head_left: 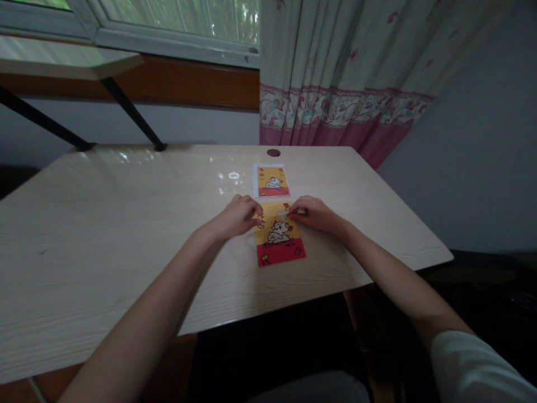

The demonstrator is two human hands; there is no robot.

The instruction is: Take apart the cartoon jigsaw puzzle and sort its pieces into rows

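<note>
A yellow and red picture board point(281, 252) with a cartoon white animal lies flat on the table in front of me. A pale patch shows near its top right, by my right fingertips. My left hand point(241, 215) rests at the board's left edge, its fingers curved and the thumb apart from the forefinger. From the right, my right hand point(314, 212) reaches over the board's edge with thumb and fingers pinched together; what they hold is too small to make out. Just beyond the board lies a smaller picture sheet point(273, 180) with the same design and a white border.
The pale wooden table point(126, 235) has a round brown cable hole point(273, 153) near its back edge. At the back left, a raised shelf point(67, 61) stands on black legs. A flowered curtain point(335, 73) hangs behind the table beside a window point(180, 28).
</note>
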